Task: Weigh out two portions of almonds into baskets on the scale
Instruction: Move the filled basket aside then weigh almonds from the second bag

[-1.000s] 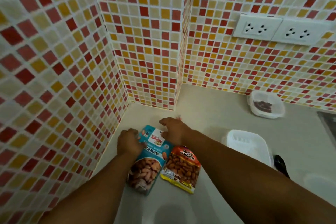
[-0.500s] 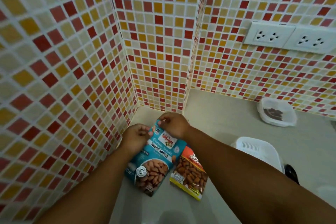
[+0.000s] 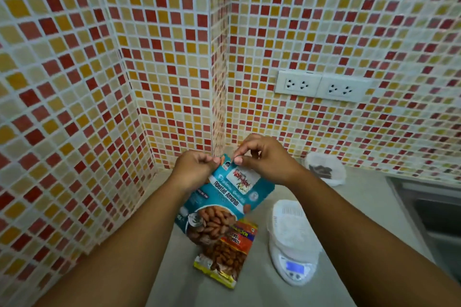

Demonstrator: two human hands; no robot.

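Both your forearms reach in from the bottom edge and converge at the top of the teal almond bag [image 3: 225, 197], which is lifted off the counter [image 3: 361, 207] and tilted toward the camera. Your left hand [image 3: 193, 169] has its fingers curled in, pinching the bag's upper left corner. Your right hand [image 3: 267, 159] is bent at the wrist, thumb and forefinger pinching the top edge just beside the left hand, other fingers curled above. Whether the seal is torn, can't tell.

The orange almond bag [image 3: 225, 254] lies flat on the counter, its top partly under the teal bag's lower end. Scale [image 3: 293, 265] sits to the right of it, display lit, digits unreadable. A white basket [image 3: 290, 224] rests on the scale. A lidded clear container [image 3: 324, 168] with something dark inside sits further back near the tiled wall [image 3: 74, 82]. Double wall socket [image 3: 321, 86] above it. Sink [image 3: 434, 214] edge at far right.
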